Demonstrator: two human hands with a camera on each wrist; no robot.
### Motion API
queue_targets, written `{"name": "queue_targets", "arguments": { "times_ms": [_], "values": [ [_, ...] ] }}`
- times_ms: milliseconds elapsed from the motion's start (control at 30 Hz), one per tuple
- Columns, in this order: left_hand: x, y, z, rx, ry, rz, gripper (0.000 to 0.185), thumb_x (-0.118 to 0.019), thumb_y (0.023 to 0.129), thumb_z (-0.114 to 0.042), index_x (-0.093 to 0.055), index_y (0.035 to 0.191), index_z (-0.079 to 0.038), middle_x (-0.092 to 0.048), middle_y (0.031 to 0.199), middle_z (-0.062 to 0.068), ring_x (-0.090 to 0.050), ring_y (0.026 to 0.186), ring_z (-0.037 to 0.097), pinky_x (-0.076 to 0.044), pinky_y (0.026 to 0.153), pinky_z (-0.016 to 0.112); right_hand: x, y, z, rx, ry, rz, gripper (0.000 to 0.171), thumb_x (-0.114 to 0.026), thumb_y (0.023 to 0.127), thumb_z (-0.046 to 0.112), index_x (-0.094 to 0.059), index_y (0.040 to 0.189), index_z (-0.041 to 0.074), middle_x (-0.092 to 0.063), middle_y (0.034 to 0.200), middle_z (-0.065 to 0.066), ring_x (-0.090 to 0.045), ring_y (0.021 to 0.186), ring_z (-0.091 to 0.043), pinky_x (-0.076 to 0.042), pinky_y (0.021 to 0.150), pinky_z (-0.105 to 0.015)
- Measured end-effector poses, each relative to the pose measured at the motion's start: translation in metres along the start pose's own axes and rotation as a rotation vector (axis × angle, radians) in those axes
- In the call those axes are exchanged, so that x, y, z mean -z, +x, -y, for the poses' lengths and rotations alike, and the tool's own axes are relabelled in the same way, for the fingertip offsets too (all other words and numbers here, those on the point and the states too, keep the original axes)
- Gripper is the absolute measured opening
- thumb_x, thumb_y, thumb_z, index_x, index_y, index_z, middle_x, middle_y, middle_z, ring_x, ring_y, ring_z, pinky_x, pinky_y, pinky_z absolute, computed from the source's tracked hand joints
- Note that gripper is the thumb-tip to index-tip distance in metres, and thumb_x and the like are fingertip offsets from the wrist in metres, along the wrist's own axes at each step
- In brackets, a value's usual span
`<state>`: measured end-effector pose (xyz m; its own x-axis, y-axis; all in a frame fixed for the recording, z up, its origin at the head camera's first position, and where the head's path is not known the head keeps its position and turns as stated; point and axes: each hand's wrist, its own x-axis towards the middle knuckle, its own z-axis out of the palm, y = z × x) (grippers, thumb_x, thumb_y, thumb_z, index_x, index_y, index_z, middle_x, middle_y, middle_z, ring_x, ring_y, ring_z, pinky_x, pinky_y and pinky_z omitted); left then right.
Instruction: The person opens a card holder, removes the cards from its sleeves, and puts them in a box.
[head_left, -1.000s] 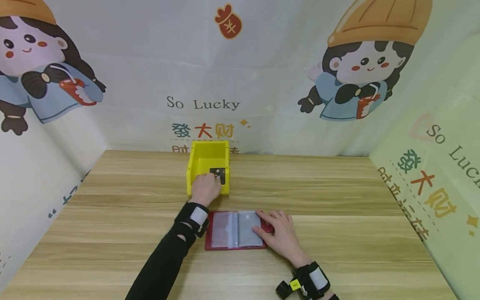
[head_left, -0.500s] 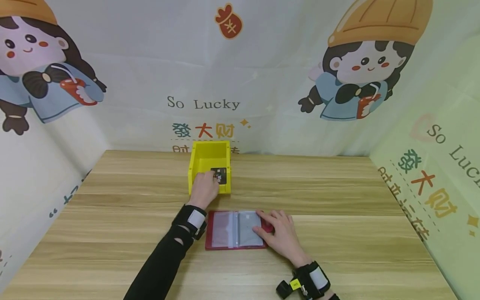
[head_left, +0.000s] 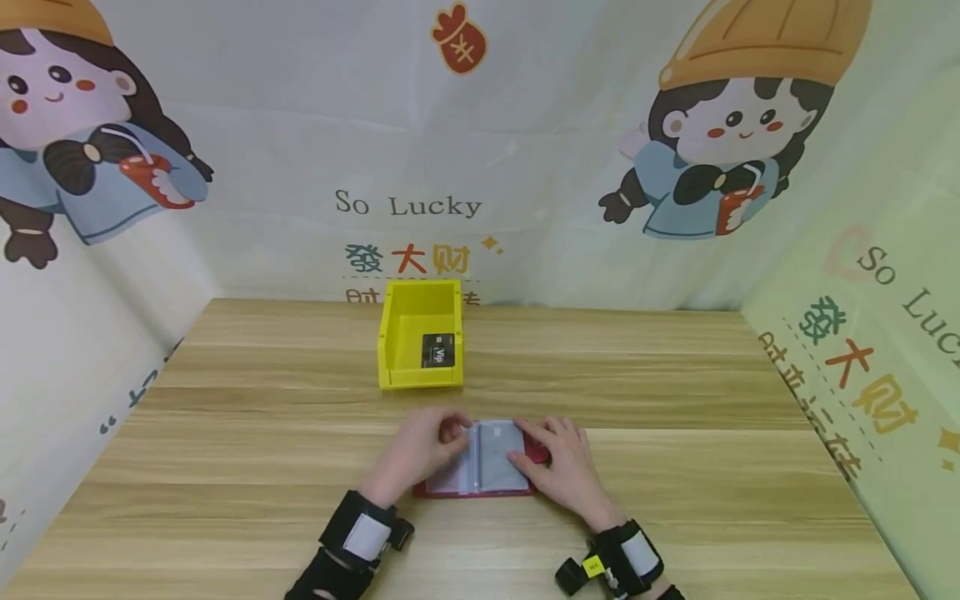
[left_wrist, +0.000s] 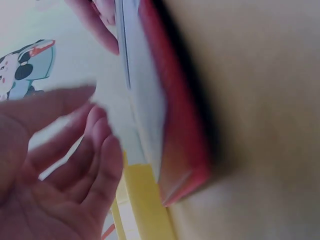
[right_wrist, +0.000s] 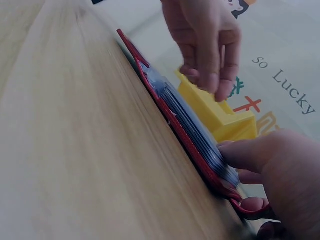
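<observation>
Mid-frame, the right hand (head_left: 558, 462) presses flat fingers on the card holder (head_left: 487, 467), steadying it; the left hand (head_left: 420, 450) hovers loosely curled over its pages, holding nothing.

Yellow bin with a card, on a wooden table inside a printed backdrop

A yellow bin (head_left: 420, 346) stands on the wooden table (head_left: 675, 400) toward 12 o'clock, its open top facing up, with a black card (head_left: 438, 351) leaning against its inner right wall. Behind it and at 3 and 9 o'clock hangs a backdrop (head_left: 525, 167) printed with cartoon girls in orange hats, the words "So Lucky" and Chinese characters.
</observation>
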<state>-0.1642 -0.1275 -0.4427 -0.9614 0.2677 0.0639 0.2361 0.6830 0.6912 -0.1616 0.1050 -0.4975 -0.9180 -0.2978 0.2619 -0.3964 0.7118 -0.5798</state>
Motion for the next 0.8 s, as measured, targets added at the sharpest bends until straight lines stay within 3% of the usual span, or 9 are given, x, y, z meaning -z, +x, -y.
{"name": "queue_targets", "arguments": {
  "times_ms": [100, 233, 467, 633, 800],
  "values": [
    [-0.003, -0.010, 0.002, -0.019, -0.054, 0.121, 0.029, -0.081, 0.082, -0.011, -0.071, 0.108, -0.005, -0.065, 0.088, 0.001, -0.055, 0.078, 0.011, -0.045, 0.068, 0.021, 0.005, 0.003, 0.002, -0.012, 0.008, 0.042, 0.045, -0.075, 0.088, 0.033, -0.069, 0.129, 0.014, -0.058, 0.092, 0.000, -0.043, 0.086, -0.012, -0.025, 0.080, -0.031],
    [-0.007, -0.017, 0.005, -0.060, -0.086, 0.190, 0.044, -0.087, 0.076, -0.014, -0.068, 0.114, -0.004, -0.064, 0.100, 0.005, -0.055, 0.089, 0.015, -0.045, 0.077, 0.023, 0.012, 0.006, 0.006, -0.012, -0.030, 0.081, 0.045, -0.075, 0.089, 0.033, -0.068, 0.129, 0.013, -0.056, 0.093, 0.000, -0.044, 0.088, -0.015, -0.027, 0.080, -0.032],
    [-0.014, -0.017, 0.010, -0.074, -0.098, 0.166, 0.049, -0.089, 0.072, -0.014, -0.067, 0.115, -0.005, -0.062, 0.100, 0.004, -0.052, 0.088, 0.014, -0.042, 0.076, 0.021, 0.018, 0.016, 0.024, 0.123, -0.182, 0.031, 0.036, -0.075, 0.089, 0.031, -0.074, 0.117, 0.009, -0.065, 0.108, -0.009, -0.056, 0.104, -0.030, -0.043, 0.090, -0.050],
    [-0.016, -0.017, 0.012, -0.050, -0.129, 0.155, 0.051, -0.090, 0.070, -0.012, -0.067, 0.115, -0.005, -0.062, 0.098, 0.004, -0.051, 0.086, 0.014, -0.041, 0.073, 0.021, 0.010, 0.024, 0.036, 0.180, -0.134, 0.056, 0.029, -0.072, 0.092, 0.018, -0.072, 0.117, 0.002, -0.067, 0.108, -0.010, -0.058, 0.103, -0.028, -0.050, 0.089, -0.044],
    [-0.016, -0.017, 0.013, -0.055, -0.136, 0.162, 0.051, -0.090, 0.071, -0.013, -0.067, 0.116, -0.005, -0.062, 0.098, 0.004, -0.051, 0.087, 0.014, -0.041, 0.074, 0.021, 0.000, 0.029, 0.040, 0.144, -0.013, 0.030, 0.026, -0.067, 0.091, 0.002, -0.071, 0.117, -0.003, -0.066, 0.109, -0.015, -0.057, 0.104, -0.031, -0.048, 0.090, -0.046]
  ]
}}
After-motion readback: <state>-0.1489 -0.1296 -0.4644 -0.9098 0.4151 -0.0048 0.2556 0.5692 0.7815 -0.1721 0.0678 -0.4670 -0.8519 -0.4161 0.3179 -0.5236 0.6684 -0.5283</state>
